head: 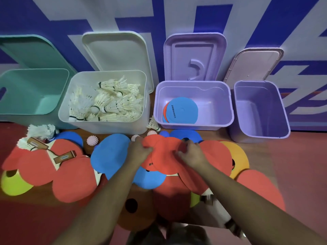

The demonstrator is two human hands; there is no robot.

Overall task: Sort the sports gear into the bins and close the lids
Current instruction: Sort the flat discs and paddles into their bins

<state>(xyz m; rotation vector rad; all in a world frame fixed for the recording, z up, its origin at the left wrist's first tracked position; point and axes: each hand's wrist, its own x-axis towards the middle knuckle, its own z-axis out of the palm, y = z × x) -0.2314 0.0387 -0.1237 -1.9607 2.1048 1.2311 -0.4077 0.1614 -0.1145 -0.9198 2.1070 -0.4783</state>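
Beyond the left hand (139, 149), shuttlecocks (106, 103) are lying in a bin (106, 127). Beyond the right hand (190, 153), stacked discs (182, 110) are sitting in the neighbouring bin (212, 103). Both hands are gripping loose discs (166, 156) atop a heap. Paddles (64, 157) are lying left of the left hand.

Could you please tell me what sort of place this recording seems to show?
Probably a sports hall or gym: red court-style floor, a blue-and-white painted wall, and a white plastic bin full of feathered shuttlecocks.
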